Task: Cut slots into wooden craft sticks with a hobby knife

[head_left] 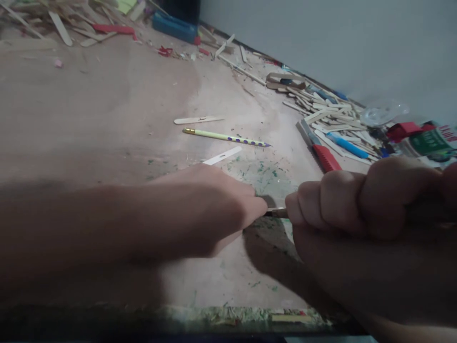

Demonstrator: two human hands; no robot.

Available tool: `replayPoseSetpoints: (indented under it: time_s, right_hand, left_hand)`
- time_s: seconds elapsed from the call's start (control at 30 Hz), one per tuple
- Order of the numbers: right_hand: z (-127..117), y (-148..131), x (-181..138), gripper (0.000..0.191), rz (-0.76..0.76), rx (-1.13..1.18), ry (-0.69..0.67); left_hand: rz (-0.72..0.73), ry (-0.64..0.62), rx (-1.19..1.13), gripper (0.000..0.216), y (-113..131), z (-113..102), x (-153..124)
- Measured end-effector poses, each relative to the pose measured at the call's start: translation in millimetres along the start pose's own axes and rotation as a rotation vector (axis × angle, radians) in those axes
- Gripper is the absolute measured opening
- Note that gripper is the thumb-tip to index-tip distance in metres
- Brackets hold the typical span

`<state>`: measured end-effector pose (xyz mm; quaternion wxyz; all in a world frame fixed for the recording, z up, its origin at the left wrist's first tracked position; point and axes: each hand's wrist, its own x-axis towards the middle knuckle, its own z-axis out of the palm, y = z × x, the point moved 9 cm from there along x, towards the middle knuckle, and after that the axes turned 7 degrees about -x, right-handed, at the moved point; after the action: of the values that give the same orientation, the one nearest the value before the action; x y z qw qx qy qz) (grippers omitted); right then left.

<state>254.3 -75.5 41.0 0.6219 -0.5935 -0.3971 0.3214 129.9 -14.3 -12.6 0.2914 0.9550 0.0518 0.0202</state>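
Observation:
My right hand (335, 205) is closed in a fist round a thin tapered tool (280, 213). Only its brownish front end and dark tip show between the two hands; its exact kind is hidden. On the left, my left hand (228, 205) rests low over the table with fingers pressed together, their tips meeting the tool's dark end. What those fingers hold is covered by the hand. Just beyond the left hand lies a slit wooden craft stick (224, 155). Farther off are a yellow pencil with purple spots (226, 137) and another craft stick (198, 120).
A red-and-grey utility knife (321, 150) lies beyond my right hand. Behind it are piled craft sticks (328, 112), a blue pen-like object (347, 145) and a green-labelled container (430, 141). A blue box-like object (174, 27) stands at the back. Green shavings dot the table (107, 119).

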Motion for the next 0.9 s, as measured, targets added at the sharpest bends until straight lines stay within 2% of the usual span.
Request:
replayPoseSetpoints:
  time_s: [0.17, 0.3, 0.5, 0.9]
  right_hand:
    - [3.9, -2.3, 1.4, 0.095, -0.02, -0.02, -0.067]
    - [4.9, -2.5, 0.9, 0.091, -0.05, -0.007, -0.093]
    - [2.5, -2.9, -1.2, 0.089, -0.093, -0.007, -0.065]
    - [2.6, 1.8, 0.0, 0.087, -0.055, 0.066, -0.11]
  left_hand:
    - [0.074, 0.09, 0.019, 0.026, -1.8, 2.4, 0.2]
    - [0.017, 0.014, 0.017, 0.024, -5.9, 7.7, 3.3]
    - [0.061, 0.074, -0.005, 0.022, -4.5, 4.0, 0.2]
    - [-0.032, -0.028, 0.03, 0.016, -7.2, 5.9, 6.8]
